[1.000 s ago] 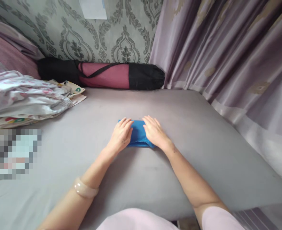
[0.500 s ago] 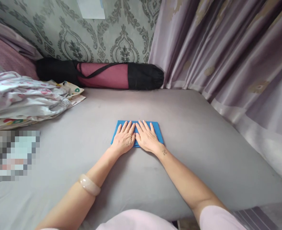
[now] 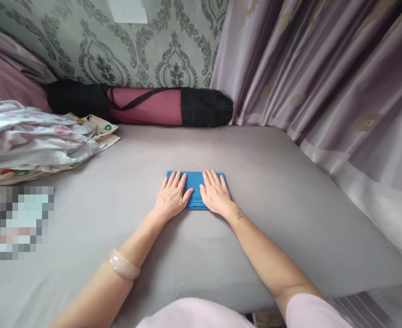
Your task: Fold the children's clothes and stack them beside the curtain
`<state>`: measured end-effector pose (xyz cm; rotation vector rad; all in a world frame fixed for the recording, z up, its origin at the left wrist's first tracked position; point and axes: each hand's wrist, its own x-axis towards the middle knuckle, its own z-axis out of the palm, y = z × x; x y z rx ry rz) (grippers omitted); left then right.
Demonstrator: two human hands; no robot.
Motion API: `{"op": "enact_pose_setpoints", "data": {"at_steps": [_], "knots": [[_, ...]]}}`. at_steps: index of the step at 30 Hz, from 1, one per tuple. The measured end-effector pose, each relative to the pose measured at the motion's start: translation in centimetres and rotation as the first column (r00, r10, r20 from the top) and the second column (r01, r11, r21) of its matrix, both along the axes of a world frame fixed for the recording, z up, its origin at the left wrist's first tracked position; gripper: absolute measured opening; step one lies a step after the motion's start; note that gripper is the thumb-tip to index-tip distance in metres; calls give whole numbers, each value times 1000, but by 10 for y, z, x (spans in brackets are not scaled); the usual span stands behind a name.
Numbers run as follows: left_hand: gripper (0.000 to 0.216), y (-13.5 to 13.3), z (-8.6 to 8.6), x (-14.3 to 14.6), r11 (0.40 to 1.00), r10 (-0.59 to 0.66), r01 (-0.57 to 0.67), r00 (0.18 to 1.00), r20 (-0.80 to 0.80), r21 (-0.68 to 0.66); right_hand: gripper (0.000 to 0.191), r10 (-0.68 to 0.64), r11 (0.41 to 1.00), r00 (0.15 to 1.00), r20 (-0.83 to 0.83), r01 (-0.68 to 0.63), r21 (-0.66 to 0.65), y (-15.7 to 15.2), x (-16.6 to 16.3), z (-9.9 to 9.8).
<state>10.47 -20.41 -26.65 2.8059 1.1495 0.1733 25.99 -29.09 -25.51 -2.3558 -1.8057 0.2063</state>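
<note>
A small folded blue cloth [image 3: 194, 187] lies flat on the grey bed sheet [image 3: 272, 191] in the middle of the view. My left hand [image 3: 172, 197] lies palm down on the cloth's left end, fingers stretched out and open. On the cloth's right end my right hand [image 3: 215, 195] rests flat too, fingers spread. A strip of blue shows between the two hands. A pale bangle [image 3: 123, 265] sits on my left wrist.
A rolled pink mat in a black bag [image 3: 146, 105] lies against the patterned wall at the back. Folded floral bedding [image 3: 33, 139] is piled at the left. Purple curtains [image 3: 324, 82] hang along the right edge of the bed. A blurred patch lies at lower left.
My hands pressed side by side on the cloth's middle, then slid apart towards its two ends. The cloth stays in place.
</note>
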Motion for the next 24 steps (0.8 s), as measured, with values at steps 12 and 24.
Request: {"op": "enact_pose_setpoints", "data": {"at_steps": [12,24], "knots": [[72,4,-7,-11,995,95,-95,995,28,-13,63,-151,989,989,2,151,-6,-6,13,-4],[73,4,0,-11,992,105,-103,994,18,-79,62,-150,989,989,-7,150,14,-4,12,-3]]}}
